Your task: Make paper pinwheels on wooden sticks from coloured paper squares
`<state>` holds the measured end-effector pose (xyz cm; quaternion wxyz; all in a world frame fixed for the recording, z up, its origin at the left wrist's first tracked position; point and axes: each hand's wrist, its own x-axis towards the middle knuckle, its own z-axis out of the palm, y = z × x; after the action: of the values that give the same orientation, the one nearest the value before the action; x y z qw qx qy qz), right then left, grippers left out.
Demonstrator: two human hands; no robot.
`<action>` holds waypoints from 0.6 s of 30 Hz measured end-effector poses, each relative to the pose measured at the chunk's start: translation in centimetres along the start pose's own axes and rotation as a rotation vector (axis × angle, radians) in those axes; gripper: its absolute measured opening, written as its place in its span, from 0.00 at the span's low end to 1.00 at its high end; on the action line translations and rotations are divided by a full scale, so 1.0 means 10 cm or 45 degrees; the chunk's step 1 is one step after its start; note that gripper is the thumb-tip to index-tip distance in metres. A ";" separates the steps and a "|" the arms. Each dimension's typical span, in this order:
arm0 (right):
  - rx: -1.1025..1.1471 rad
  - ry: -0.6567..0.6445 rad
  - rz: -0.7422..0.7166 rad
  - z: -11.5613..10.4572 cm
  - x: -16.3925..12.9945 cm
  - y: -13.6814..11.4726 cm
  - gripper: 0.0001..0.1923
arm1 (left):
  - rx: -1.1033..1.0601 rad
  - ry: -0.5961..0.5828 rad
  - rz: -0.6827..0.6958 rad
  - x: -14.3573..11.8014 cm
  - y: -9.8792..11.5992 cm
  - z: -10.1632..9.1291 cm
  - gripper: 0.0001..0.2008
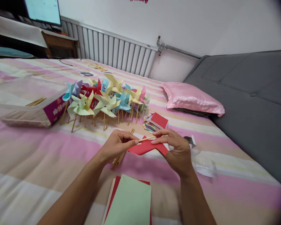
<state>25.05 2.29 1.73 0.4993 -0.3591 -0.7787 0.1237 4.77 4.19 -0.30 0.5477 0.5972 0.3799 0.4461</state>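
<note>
Red paper [140,149] juts from the right hand [178,152], lower edge free.

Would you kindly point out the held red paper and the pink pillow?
Held red paper [144,147], head view: middle of its visible part.
Pink pillow [194,97], head view: middle of its upper side.

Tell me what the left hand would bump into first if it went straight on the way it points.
Beyond the thin stick it holds, the left hand would probably meet the red paper; depth is unclear.
</note>
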 end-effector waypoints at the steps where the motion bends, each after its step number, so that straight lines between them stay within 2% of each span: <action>1: -0.011 0.004 -0.004 0.00 0.00 0.00 0.09 | 0.010 -0.001 -0.014 0.00 0.00 0.00 0.07; 7: -0.023 0.021 -0.022 -0.01 0.00 0.01 0.08 | -0.026 -0.026 -0.080 -0.01 0.04 0.01 0.09; 18: 0.001 0.027 -0.006 0.00 0.01 0.00 0.08 | -0.063 -0.063 -0.029 -0.02 0.00 -0.01 0.05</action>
<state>25.06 2.30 1.81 0.5080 -0.3585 -0.7741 0.1191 4.64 4.03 -0.29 0.5765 0.5900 0.3618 0.4343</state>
